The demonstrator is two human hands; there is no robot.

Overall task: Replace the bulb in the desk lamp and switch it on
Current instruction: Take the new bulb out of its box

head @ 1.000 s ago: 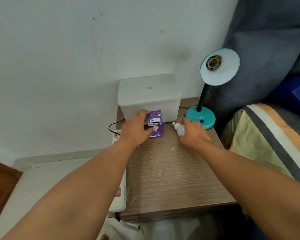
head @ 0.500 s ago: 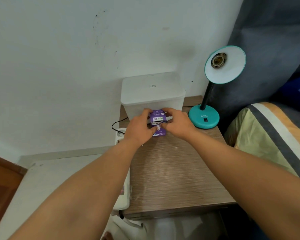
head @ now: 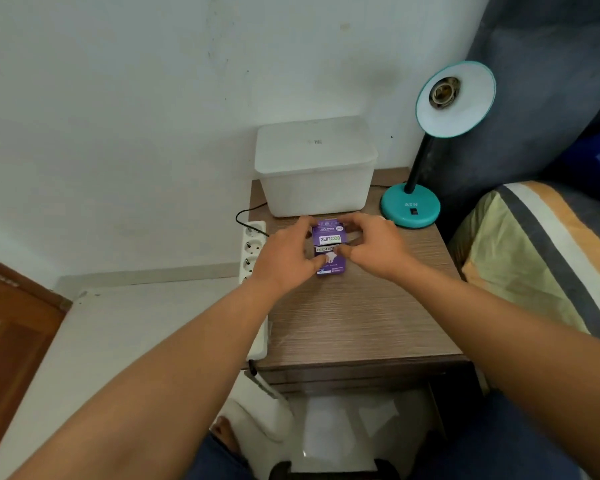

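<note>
A small purple bulb box (head: 329, 249) stands on the wooden bedside table (head: 354, 320), in front of the white bin. My left hand (head: 286, 258) grips its left side, and my right hand (head: 373, 245) pinches its top flap, which is lifted. The teal desk lamp (head: 411, 207) stands at the table's back right; its shade (head: 456, 98) faces me with an empty socket (head: 444, 92). A sliver of the old white bulb (head: 382, 218) shows behind my right hand.
A white lidded plastic bin (head: 314, 164) stands at the back of the table against the wall. A white power strip (head: 253, 251) hangs along the table's left edge with a black cable plugged in. A striped cushion (head: 541, 254) lies to the right.
My right hand let go of the old bulb on the table and moved left onto the purple box. Both hands now hold the box and its top flap has come up.
</note>
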